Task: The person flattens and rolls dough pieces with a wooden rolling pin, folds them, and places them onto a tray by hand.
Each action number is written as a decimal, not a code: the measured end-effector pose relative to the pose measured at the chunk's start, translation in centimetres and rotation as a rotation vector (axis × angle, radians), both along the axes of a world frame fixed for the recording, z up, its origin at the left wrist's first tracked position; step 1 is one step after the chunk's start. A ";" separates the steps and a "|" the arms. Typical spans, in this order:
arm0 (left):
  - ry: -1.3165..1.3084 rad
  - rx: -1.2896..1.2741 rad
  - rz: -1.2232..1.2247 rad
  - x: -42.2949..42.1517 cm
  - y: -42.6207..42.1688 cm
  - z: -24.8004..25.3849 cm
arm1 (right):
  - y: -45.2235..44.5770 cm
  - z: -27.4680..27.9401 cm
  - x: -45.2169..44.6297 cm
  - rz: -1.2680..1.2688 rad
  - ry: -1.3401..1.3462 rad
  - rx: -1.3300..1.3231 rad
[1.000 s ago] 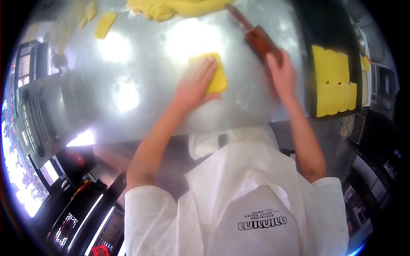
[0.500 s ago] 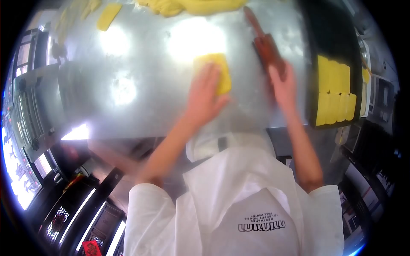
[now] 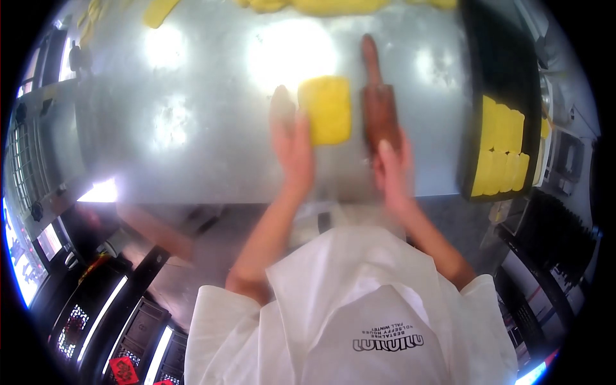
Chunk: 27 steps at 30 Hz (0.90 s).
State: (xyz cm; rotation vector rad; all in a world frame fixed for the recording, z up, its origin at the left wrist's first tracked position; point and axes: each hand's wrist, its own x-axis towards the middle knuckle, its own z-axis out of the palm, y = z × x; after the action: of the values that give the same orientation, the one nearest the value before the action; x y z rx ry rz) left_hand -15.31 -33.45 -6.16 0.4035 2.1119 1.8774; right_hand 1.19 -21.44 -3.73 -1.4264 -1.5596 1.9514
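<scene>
Your right hand [image 3: 394,168] is gripping the rolling pin [image 3: 379,108]; your left hand [image 3: 294,145], outstretched beside the dough [image 3: 328,111], is perhaps steadying it.

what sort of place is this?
Probably a bakery or dough-making kitchen: a shiny, metal-looking worktop with a flat piece of yellow dough, a rolling pin in the right hand, and a black tray holding similar flat yellow pieces.
</scene>
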 end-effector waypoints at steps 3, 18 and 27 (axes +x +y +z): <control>0.309 -0.333 -0.084 -0.7 1.8 1.2 | 4.7 -1.7 1.7 0.218 -0.142 0.536; 0.438 -0.295 -0.029 -3.7 0.6 1.8 | 12.0 2.1 -1.9 0.618 -0.277 0.805; 0.899 -0.662 -0.250 -7.5 -3.9 0.1 | 9.3 1.9 -7.4 1.020 -0.174 0.939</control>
State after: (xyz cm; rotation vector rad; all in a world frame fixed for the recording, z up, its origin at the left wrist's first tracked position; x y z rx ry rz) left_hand -22.83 -37.39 -6.10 1.4351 2.8430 0.7948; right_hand -6.19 -12.11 -1.87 -0.3910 -3.0526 0.9880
